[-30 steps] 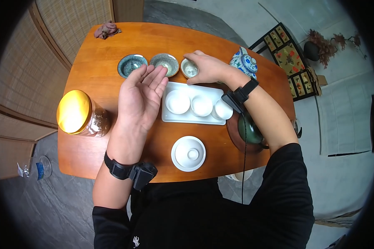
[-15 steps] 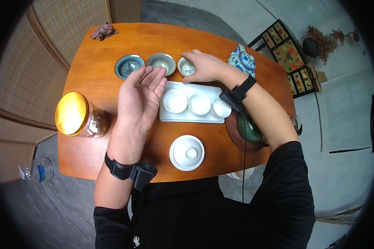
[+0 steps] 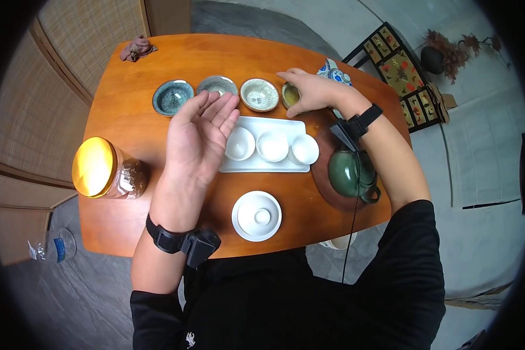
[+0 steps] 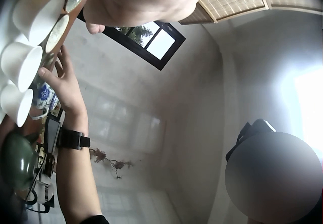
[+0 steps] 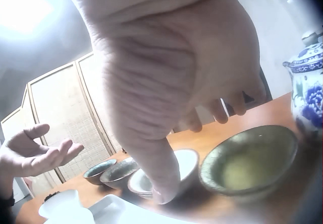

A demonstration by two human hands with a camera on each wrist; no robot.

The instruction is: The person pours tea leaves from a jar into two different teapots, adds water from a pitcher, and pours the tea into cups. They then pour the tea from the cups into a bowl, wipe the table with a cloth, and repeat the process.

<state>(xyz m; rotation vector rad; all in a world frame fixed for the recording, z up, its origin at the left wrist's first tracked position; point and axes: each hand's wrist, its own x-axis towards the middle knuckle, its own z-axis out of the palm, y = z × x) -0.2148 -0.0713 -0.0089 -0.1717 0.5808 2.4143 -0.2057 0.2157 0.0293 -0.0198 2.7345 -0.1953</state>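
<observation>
My left hand hovers palm up with its fingers extended, overlapping the near edge of a grey speckled cup in the head view. My right hand spreads its thumb and fingers to either side of a small cup of yellow-green liquid at the right end of a row. From the right wrist, that same cup stands to the right of the thumb, with no fingers wrapped around it. A pale crackle-glazed cup and a teal cup complete the row.
A white tray carries three white cups; a white lidded bowl stands nearer me. On the right are a green teapot and a blue-and-white pot. A gold-lidded jar stands left, a crumpled cloth far left.
My right hand has shifted right, from around the pale crackle-glazed cup to the cup of yellow-green liquid, uncovering the pale one. The left hand keeps its palm-up pose.
</observation>
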